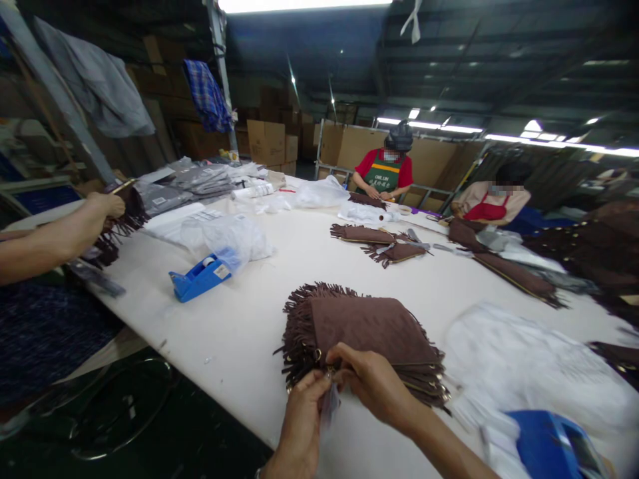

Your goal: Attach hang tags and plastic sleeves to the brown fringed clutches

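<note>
A stack of brown fringed pouches [367, 326] with gold zippers and metal rings lies in front of me, fringe to the left. At its near corner my left hand [302, 419] and my right hand [372, 382] meet, both with fingers pinched together. A small translucent plastic piece [329, 402] hangs down from the fingers of my left hand. Right by the pouch's edge, my right fingers close around a small gold-coloured metal part [330, 369]. My fingertips partly hide it, so I cannot tell exactly what it is.
A blue tape dispenser [202, 276] stands on the white table [239, 339]; another blue dispenser [549, 446] is at the lower right. Clear plastic bags [539, 366] lie to the right, more pouches [364, 234] further back. Co-workers sit opposite; another person's arm [60, 233] reaches in at left.
</note>
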The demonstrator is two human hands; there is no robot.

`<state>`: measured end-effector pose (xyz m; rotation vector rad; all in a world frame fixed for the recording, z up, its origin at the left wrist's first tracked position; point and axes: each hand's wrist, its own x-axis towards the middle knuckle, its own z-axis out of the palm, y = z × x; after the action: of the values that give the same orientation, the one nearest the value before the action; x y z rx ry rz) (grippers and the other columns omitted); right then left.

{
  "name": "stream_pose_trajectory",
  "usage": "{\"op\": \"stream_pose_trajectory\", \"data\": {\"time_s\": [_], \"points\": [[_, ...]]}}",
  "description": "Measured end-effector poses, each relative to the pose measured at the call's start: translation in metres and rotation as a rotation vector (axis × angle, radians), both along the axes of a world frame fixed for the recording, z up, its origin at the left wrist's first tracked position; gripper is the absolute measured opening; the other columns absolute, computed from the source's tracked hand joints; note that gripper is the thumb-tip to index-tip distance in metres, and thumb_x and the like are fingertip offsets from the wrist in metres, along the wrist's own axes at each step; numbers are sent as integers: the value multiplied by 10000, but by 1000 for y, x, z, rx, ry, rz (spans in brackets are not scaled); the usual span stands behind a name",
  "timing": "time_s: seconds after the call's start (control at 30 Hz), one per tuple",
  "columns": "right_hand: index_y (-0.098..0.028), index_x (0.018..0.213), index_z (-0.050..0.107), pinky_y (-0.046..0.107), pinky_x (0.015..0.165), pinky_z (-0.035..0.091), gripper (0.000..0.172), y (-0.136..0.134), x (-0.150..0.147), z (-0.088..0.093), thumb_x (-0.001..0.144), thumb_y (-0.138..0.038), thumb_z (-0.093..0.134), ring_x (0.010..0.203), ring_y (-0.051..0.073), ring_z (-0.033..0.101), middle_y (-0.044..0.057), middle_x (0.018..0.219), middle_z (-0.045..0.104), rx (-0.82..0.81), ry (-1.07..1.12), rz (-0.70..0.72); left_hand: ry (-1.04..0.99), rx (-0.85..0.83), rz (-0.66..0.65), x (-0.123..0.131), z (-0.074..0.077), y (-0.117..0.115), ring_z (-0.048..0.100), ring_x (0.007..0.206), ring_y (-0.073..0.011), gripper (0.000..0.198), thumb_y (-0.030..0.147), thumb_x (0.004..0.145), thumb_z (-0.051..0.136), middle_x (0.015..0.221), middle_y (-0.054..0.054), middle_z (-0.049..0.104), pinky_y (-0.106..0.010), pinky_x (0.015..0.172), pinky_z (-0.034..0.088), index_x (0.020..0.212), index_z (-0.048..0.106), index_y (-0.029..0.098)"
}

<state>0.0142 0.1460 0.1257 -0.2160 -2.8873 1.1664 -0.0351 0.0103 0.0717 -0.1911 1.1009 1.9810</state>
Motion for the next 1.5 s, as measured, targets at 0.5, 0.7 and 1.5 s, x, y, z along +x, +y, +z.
{"op": "stream_pose_trajectory", "data": {"time_s": [0.5, 0.7, 1.5], "points": [[-226, 982, 512, 223, 586, 288, 271, 3, -15, 7, 731, -142, 571, 685, 146, 579, -19, 744, 670, 208, -134, 15, 183, -109, 31, 0, -23, -1, 580, 689, -195, 367, 471, 699, 687, 694, -70, 663, -275, 631, 425, 818, 718, 125], [-227, 978, 500, 216, 579, 299, 257, 1, -12, 3, 740, -143, 550, 664, 141, 573, -30, 707, 647, 143, -120, 2, 140, -82, 43, 5, -16, -2, 604, 731, -197, 278, 386, 721, 693, 761, -82, 694, -285, 696, 443, 818, 709, 125], [-216, 796, 505, 194, 451, 340, 36, -26, 17, -27, 804, -189, 483, 494, 118, 534, -51, 574, 576, -329, -6, -464, -79, 129, -8, 5, -5, -1, 623, 723, -180, 188, 275, 711, 724, 757, -88, 704, -266, 682, 463, 789, 710, 105]]}}
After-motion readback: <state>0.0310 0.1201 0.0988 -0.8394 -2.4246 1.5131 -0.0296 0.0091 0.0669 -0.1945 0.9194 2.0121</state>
